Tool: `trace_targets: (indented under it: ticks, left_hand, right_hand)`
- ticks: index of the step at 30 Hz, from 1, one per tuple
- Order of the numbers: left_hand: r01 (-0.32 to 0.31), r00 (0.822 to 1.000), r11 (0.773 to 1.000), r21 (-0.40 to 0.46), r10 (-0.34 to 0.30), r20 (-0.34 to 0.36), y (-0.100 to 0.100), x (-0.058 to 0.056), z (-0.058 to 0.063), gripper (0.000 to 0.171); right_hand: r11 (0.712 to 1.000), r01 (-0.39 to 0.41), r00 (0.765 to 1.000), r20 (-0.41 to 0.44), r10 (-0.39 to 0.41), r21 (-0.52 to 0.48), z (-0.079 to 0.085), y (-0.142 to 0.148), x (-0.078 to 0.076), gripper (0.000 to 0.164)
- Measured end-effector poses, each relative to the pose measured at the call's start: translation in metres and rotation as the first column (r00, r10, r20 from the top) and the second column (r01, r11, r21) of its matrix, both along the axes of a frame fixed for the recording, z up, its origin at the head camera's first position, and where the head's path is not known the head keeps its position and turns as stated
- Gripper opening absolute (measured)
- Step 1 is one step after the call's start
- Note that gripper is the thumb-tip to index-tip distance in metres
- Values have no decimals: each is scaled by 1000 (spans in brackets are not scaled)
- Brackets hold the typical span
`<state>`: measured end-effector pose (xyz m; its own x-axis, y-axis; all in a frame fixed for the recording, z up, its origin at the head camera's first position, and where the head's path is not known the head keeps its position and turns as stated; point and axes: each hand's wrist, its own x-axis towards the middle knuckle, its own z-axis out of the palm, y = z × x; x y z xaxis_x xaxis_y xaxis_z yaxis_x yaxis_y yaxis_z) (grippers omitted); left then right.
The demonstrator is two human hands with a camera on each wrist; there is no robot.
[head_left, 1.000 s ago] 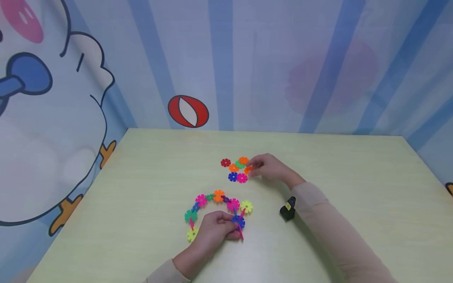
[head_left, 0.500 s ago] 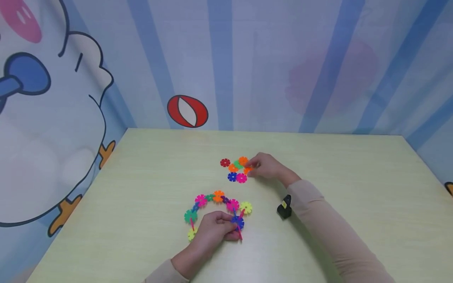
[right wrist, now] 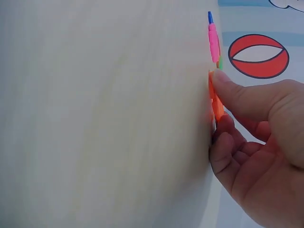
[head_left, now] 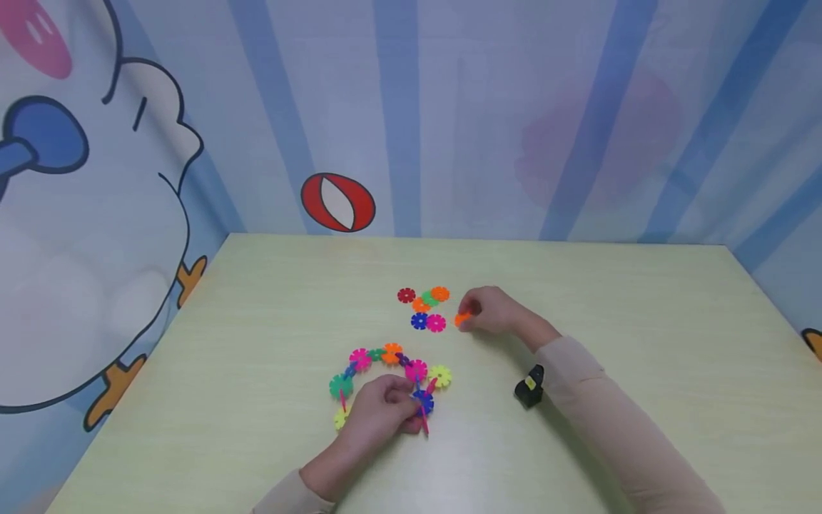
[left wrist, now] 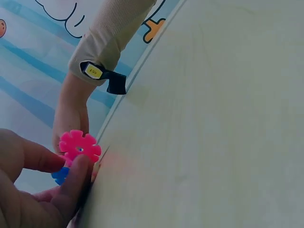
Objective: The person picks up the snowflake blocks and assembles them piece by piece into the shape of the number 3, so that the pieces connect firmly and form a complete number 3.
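A curved chain of interlocked, notched plastic snowflake discs, with an orange link point(head_left: 392, 353) at its top, lies on the table in the head view. My left hand point(head_left: 379, 410) pinches the chain's right end at a blue snowflake disc point(head_left: 424, 402). In the left wrist view a pink disc point(left wrist: 80, 146) stands by the thumb and forefinger. Part of the chain is hidden behind this hand. Farther back, my right hand point(head_left: 491, 309) pinches an orange snowflake disc point(head_left: 462, 319) between thumb and fingers. The right wrist view shows that orange disc point(right wrist: 216, 99) almost edge-on, close to the tabletop.
Loose discs lie left of the right hand: a red disc point(head_left: 407, 295), a blue disc point(head_left: 419, 321), a pink disc point(head_left: 436, 323) and several others. A black wrist camera point(head_left: 529, 386) sits at the right cuff. The table point(head_left: 610, 300) backs onto a printed curtain point(head_left: 488, 128).
My right hand has drawn an orange disc away from the loose discs, slightly right and nearer. The left hand and the chain have shifted a little left in view.
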<state>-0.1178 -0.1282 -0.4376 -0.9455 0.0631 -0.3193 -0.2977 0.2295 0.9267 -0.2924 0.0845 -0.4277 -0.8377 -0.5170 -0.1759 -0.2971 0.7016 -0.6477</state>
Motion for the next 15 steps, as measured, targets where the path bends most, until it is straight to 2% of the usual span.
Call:
trace_targets:
  ticks: [4, 8, 11, 15]
  left_hand:
    - [8, 998, 996, -92, -14, -58, 2, 1, 4, 30]
    - [36, 992, 978, -204, -60, -111, 4, 1, 9, 30]
    - [68, 981, 950, -305, -120, -156, 5, 0, 13, 30]
    - [100, 959, 896, -433, -203, -199, 7, -4, 15, 30]
  right_hand:
    - [1000, -2, 1000, 11, 2, -12, -2, 9, 9, 22]
    - [999, -9, 997, 77, 13, -48, -3, 18, 21, 16]
    - [995, -18, 992, 125, 31, -103, -5, 23, 32, 11]
    - [983, -27, 981, 182, 60, -180, -6, 27, 48, 7]
